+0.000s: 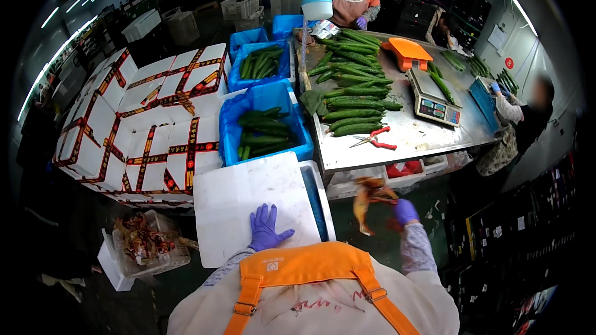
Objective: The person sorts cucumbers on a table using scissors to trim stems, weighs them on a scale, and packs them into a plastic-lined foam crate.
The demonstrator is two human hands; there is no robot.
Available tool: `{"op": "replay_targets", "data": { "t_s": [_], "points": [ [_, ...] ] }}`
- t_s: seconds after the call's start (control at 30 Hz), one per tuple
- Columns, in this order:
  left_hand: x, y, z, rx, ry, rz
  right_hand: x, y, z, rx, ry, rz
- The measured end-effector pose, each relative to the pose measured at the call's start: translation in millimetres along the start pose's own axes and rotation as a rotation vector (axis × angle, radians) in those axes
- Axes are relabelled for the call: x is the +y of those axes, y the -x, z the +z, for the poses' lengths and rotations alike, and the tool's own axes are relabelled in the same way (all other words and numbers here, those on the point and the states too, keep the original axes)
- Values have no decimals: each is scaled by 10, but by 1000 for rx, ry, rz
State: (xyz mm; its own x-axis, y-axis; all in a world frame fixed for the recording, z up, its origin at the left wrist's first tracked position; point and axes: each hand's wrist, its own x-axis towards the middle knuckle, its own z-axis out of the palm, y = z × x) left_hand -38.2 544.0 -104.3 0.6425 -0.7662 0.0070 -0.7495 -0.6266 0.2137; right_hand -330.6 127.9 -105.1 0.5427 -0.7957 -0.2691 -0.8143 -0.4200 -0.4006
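Below, left hand (267,228) flat, open on smooth white foam lid (248,201); right hand (405,211) gripping crumpled brown tape strip (367,201)

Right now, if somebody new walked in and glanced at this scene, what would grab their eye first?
Probably the heap of green cucumbers on the steel table at upper centre, with the orange tray and red-handled scissors standing out. Next, the stack of white boxes with red tape at left. Nearer, the left hand in a purple glove lies flat on a white foam lid, and the right hand holds an orange-brown crumpled strip.
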Motion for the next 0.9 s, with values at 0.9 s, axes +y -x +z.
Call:
{"op": "replay_targets", "data": {
  "t_s": [0.9],
  "points": [
    [418, -341, -1296, 215, 1294, -34, -3525, 575, 195, -1089, -1107, -701]
  ]
}}
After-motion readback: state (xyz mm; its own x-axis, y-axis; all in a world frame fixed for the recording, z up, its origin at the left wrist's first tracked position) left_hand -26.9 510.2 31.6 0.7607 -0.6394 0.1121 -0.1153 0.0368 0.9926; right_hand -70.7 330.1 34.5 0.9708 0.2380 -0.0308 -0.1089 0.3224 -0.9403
